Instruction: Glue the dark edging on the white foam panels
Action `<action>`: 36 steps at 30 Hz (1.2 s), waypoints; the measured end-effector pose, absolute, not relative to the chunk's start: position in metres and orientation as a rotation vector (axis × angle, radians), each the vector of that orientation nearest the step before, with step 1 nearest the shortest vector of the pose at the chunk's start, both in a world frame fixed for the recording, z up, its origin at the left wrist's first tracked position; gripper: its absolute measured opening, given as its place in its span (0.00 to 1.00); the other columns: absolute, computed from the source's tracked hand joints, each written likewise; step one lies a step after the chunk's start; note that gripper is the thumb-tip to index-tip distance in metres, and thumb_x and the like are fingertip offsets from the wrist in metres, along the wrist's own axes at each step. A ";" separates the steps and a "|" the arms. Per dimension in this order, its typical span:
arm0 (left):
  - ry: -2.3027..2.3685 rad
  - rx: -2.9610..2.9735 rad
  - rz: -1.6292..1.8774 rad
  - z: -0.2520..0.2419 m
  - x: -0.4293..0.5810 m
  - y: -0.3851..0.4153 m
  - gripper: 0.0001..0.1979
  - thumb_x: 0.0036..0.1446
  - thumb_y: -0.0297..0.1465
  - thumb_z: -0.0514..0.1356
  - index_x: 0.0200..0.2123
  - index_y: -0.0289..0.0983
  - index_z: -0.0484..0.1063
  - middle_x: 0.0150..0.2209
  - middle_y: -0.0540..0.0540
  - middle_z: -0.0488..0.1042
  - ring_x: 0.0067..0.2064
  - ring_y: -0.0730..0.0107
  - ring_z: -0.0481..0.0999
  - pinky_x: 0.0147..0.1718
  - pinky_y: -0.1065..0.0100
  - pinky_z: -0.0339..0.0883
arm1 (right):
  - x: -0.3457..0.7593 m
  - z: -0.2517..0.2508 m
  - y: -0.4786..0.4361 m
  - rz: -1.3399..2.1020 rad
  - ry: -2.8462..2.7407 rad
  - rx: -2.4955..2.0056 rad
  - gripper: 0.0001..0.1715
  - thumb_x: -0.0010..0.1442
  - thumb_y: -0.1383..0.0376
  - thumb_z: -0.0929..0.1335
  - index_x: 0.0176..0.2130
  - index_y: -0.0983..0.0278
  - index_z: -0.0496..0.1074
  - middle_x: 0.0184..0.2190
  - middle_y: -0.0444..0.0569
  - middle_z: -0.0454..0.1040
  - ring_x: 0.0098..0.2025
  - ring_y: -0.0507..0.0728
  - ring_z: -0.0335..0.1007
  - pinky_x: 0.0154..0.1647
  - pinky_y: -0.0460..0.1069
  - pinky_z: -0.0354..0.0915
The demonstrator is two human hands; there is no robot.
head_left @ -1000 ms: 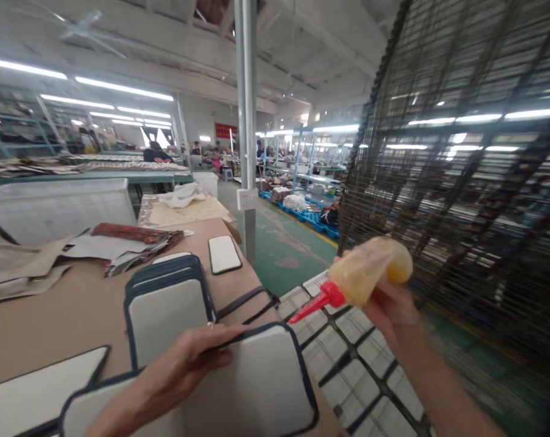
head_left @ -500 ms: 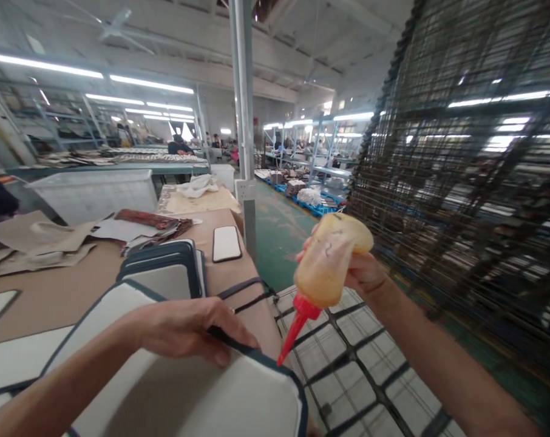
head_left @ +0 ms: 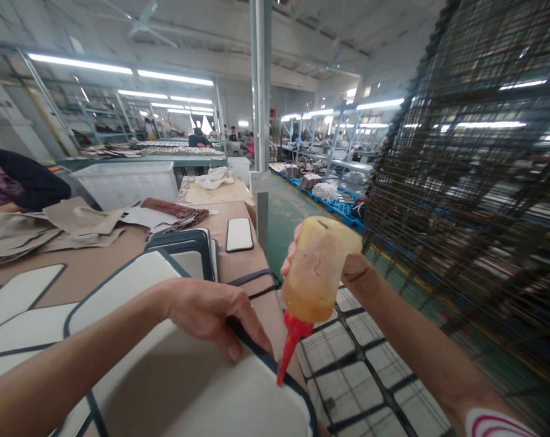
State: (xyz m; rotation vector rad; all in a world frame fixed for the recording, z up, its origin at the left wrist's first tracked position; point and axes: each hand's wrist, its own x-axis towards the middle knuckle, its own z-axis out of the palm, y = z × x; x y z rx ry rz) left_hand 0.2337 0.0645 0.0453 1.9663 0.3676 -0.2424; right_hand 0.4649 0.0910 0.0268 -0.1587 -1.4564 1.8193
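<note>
My right hand (head_left: 354, 267) is wrapped round a translucent squeeze bottle (head_left: 318, 267) of yellowish liquid, tipped upside down. Its red nozzle (head_left: 288, 355) points down, the tip at the dark border of a white panel (head_left: 202, 388) with rounded corners. My left hand (head_left: 215, 315) pinches that border between thumb and fingers, just left of the nozzle. More white panels with dark borders (head_left: 20, 334) lie to the left, partly under my forearm. Behind my left hand stands a stack of similar panels (head_left: 184, 246).
A smaller bordered panel (head_left: 240, 235) lies near the table's right edge. Fabric scraps (head_left: 84, 215) and a white bin (head_left: 124, 182) are further left, beside a person's dark sleeve (head_left: 40, 182). A pole (head_left: 261, 121) rises behind the table. Wire racks (head_left: 457, 152) stand on the right.
The bottle has turned more upright and its nozzle tip has come down onto the panel's border. My left hand keeps its pinch. The view has swung a little left.
</note>
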 end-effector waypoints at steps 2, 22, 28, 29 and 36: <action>0.354 1.927 -0.256 0.046 0.233 0.064 0.23 0.58 0.34 0.60 0.53 0.25 0.73 0.49 0.36 0.77 0.51 0.52 0.75 0.50 0.68 0.67 | 0.462 0.026 0.091 1.845 -1.458 -0.160 0.27 0.41 0.59 0.77 0.40 0.65 0.72 0.33 0.45 0.77 0.37 0.61 0.77 0.41 0.57 0.70; 0.399 1.952 -0.238 0.043 0.223 0.063 0.22 0.57 0.33 0.62 0.52 0.27 0.74 0.47 0.37 0.78 0.48 0.57 0.77 0.47 0.72 0.68 | 0.455 0.019 0.093 1.880 -1.420 -0.187 0.25 0.39 0.54 0.77 0.36 0.61 0.71 0.29 0.44 0.78 0.33 0.60 0.76 0.37 0.57 0.70; 0.377 1.943 -0.219 0.039 0.216 0.064 0.20 0.58 0.32 0.61 0.53 0.30 0.74 0.48 0.38 0.78 0.49 0.56 0.76 0.48 0.71 0.67 | 0.456 0.010 0.092 1.898 -1.425 -0.172 0.24 0.44 0.52 0.76 0.38 0.61 0.70 0.30 0.44 0.77 0.34 0.60 0.76 0.37 0.57 0.70; 0.380 1.935 -0.216 0.038 0.215 0.064 0.21 0.58 0.33 0.61 0.53 0.29 0.74 0.48 0.37 0.78 0.49 0.55 0.76 0.48 0.71 0.67 | 0.456 0.010 0.091 1.897 -1.419 -0.179 0.23 0.45 0.52 0.76 0.38 0.61 0.70 0.30 0.44 0.77 0.33 0.60 0.76 0.35 0.56 0.70; 0.422 1.904 -0.206 0.039 0.206 0.061 0.22 0.59 0.35 0.60 0.52 0.25 0.74 0.48 0.35 0.78 0.49 0.57 0.76 0.47 0.75 0.66 | 0.456 0.010 0.086 1.847 -1.387 -0.230 0.24 0.42 0.52 0.77 0.36 0.61 0.72 0.29 0.44 0.75 0.32 0.59 0.76 0.34 0.55 0.71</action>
